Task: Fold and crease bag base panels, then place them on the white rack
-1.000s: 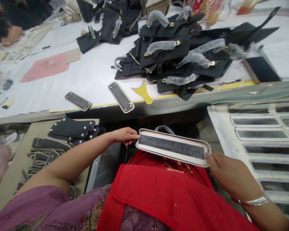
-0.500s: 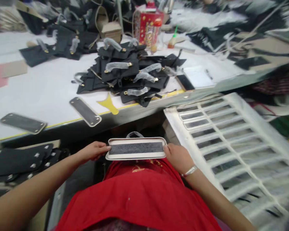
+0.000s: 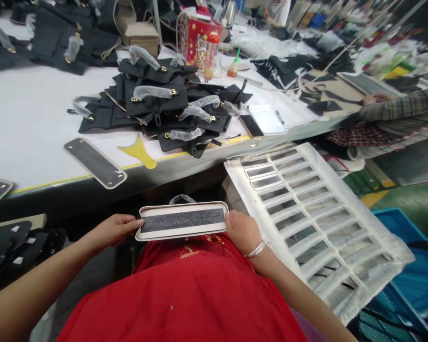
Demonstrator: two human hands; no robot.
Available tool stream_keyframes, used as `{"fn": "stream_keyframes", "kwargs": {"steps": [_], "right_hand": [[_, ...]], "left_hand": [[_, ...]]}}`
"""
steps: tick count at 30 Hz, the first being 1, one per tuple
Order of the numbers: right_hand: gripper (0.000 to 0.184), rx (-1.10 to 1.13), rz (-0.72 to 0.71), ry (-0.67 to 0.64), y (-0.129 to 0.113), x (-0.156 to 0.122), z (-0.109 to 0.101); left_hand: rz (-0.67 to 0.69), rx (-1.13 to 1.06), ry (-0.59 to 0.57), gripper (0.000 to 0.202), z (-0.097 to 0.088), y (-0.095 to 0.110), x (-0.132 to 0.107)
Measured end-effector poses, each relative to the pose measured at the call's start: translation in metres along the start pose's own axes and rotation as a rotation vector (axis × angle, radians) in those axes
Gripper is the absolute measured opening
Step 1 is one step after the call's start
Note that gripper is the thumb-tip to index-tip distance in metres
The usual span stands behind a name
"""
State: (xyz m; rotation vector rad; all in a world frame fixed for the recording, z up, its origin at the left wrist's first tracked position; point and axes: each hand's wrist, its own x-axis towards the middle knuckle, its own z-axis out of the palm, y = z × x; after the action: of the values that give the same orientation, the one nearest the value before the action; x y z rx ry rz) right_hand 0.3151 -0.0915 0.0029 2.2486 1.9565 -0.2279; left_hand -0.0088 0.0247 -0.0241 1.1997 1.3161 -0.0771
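A long bag panel [image 3: 183, 220] with rounded corners, a cream border and a dark centre strip is stretched between both hands above my lap. My left hand [image 3: 114, 230] pinches its left end between thumb and fingers. At the opposite end my right hand [image 3: 244, 232], with a silver bracelet at the wrist, grips the short edge. Behind the panel's far edge shows a plastic-wrapped handle [image 3: 183, 198]; how it is joined cannot be seen. To the right stands a white slotted frame [image 3: 306, 218] with two pale-rimmed strips [image 3: 266, 182] near its upper left corner.
On the white table [image 3: 32, 114] lie a pile of black bag pieces [image 3: 157, 107], a grey riveted panel [image 3: 95, 161], a yellow fork-shaped piece [image 3: 140, 151] and a phone [image 3: 251, 126]. A blue crate [image 3: 410, 285] stands at right; a co-worker's sleeve [image 3: 399, 111] appears beyond.
My view has swung to the right, bringing the co-worker's arm and blue crate into sight. Both hands keep hold of the bag panel, which tilts slightly more now.
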Motion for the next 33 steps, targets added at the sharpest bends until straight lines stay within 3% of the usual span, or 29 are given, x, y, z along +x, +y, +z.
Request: {"fn": "stream_keyframes", "kwargs": {"steps": [4,6,9,12,14,19,22,24,26,29,31,33], "right_hand": [[0.036,0.149,-0.075,-0.064,0.007,0.004,-0.003],[0.039,0.458,-0.047,-0.162,0.018,0.007,-0.003],[0.034,1.052,0.158,-0.388,0.034,0.014,0.001],[0.031,1.382,0.295,-0.514,0.042,0.021,0.003],[0.035,1.365,0.307,-0.541,0.043,0.025,0.002],[0.030,0.957,0.166,-0.517,0.040,0.034,-0.003],[0.028,0.949,0.148,-0.513,0.039,0.034,-0.004],[0.028,0.969,0.156,-0.489,0.038,0.032,-0.003],[0.029,0.972,0.160,-0.451,0.037,0.030,-0.002],[0.029,0.942,0.140,-0.405,0.036,0.028,-0.001],[0.030,0.898,0.115,-0.386,0.035,0.027,0.000],[0.030,0.852,0.101,-0.369,0.036,0.026,0.000]], "left_hand": [[-0.033,0.004,-0.022,0.060,-0.005,-0.002,0.003],[-0.045,0.006,-0.035,0.059,-0.008,-0.003,0.004],[-0.041,-0.002,-0.077,0.056,-0.009,-0.004,0.004],[-0.034,-0.024,-0.123,0.054,-0.009,-0.005,0.004],[-0.031,-0.030,-0.142,0.053,-0.009,-0.005,0.005],[-0.043,0.049,-0.140,0.054,-0.014,-0.005,0.007],[-0.008,0.331,-0.037,0.052,-0.012,0.006,-0.002],[0.162,0.665,0.177,0.044,0.000,0.022,-0.014],[0.492,0.944,0.393,0.032,0.027,0.045,-0.023],[1.069,1.047,0.276,0.032,0.085,0.080,-0.020],[1.226,1.136,0.118,0.046,0.120,0.096,-0.006],[1.238,1.213,0.079,0.051,0.144,0.104,0.010]]}}
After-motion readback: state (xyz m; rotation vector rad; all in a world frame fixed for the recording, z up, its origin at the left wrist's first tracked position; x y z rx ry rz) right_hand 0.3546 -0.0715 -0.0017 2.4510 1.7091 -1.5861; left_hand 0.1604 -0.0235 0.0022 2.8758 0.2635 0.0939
